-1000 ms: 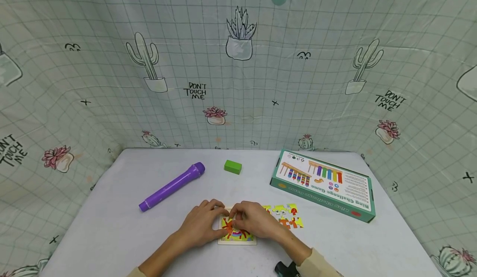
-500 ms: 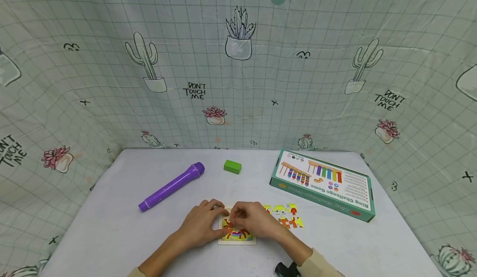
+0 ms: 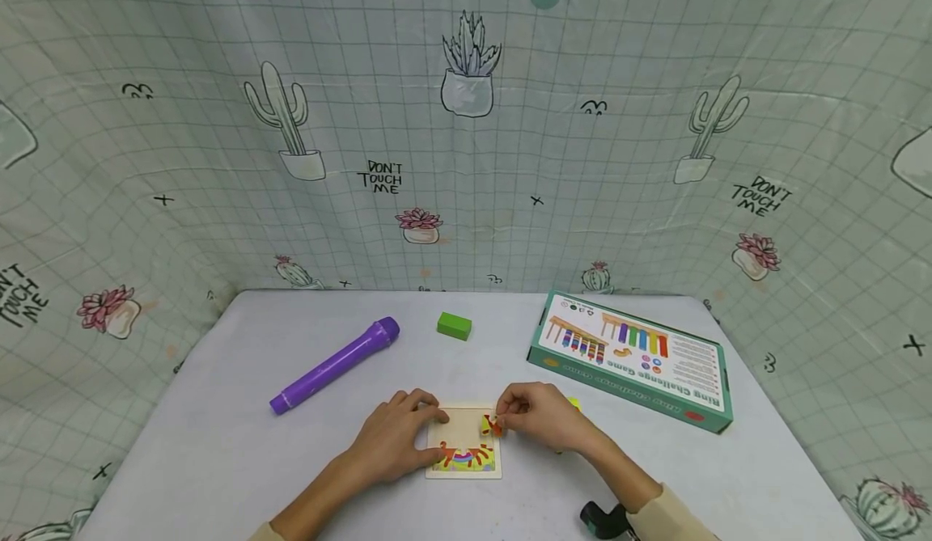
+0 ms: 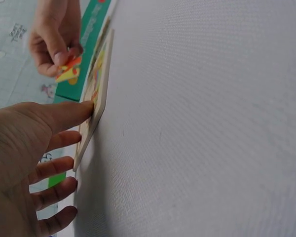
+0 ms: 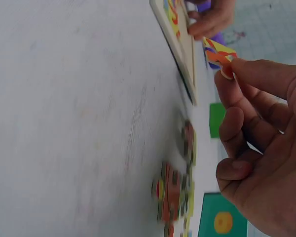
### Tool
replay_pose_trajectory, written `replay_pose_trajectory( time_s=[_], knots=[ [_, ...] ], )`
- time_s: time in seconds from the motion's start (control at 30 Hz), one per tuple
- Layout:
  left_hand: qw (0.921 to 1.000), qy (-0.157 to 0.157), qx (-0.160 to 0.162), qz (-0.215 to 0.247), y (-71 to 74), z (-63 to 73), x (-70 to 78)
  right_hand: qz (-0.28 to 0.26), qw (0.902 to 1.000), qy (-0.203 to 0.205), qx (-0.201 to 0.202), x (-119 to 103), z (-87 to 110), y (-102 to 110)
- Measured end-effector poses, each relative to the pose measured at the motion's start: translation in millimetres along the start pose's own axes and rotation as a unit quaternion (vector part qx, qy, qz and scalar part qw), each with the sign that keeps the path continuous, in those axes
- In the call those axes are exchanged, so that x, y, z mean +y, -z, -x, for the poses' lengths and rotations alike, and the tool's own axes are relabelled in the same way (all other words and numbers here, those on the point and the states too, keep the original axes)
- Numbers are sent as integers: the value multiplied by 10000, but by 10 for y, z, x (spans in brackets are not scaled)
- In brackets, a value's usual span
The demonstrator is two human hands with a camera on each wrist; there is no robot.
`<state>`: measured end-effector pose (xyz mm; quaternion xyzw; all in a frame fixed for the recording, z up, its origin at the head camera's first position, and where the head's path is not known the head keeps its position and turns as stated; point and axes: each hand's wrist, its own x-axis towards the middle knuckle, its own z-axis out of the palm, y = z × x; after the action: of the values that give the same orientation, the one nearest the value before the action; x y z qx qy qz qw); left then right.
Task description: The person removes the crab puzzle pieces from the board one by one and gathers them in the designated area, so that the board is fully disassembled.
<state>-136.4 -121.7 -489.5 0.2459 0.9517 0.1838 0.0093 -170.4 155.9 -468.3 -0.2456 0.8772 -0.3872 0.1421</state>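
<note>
A square wooden puzzle board point(image 3: 460, 424) lies near the table's front. Fitted pieces point(image 3: 466, 462) with a yellow, red and rainbow picture fill its front part, while bare wood shows behind them. My left hand point(image 3: 393, 437) rests at the board's left side, thumb on the board and the other fingers spread at its edge. Between thumb and fingertips, my right hand point(image 3: 544, 416) pinches a yellow and orange jigsaw piece point(image 5: 218, 53), raised over the board's right edge. Beneath that hand, several loose jigsaw pieces point(image 5: 170, 192) lie on the table, mostly hidden in the head view.
Toward the back left lies a purple stick with a rounded head point(image 3: 335, 365). A green block point(image 3: 455, 326) sits behind the board. The green and white Ring Challenge Game box point(image 3: 632, 361) occupies the back right. Close to the right sleeve is a black object point(image 3: 606, 520).
My right hand has lifted from over the board and shifted right, carrying a jigsaw piece. More bare wood shows in the board, and the hand now covers most loose pieces. My left hand has stayed put.
</note>
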Motion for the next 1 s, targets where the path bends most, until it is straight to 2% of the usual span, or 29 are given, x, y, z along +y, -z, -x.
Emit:
replay_pose_trajectory(
  time_s=[0.37,0.67,1.0],
  knots=[
    [10000,21,-51,47,1,2,10,-1,9985,-402,-360,243,215,167],
    [10000,23,-44,86,-3,8,9,170,9986,-450,-219,306,232,176],
    [10000,30,-44,78,3,7,24,741,9967,-321,-54,311,208,136]
  ],
)
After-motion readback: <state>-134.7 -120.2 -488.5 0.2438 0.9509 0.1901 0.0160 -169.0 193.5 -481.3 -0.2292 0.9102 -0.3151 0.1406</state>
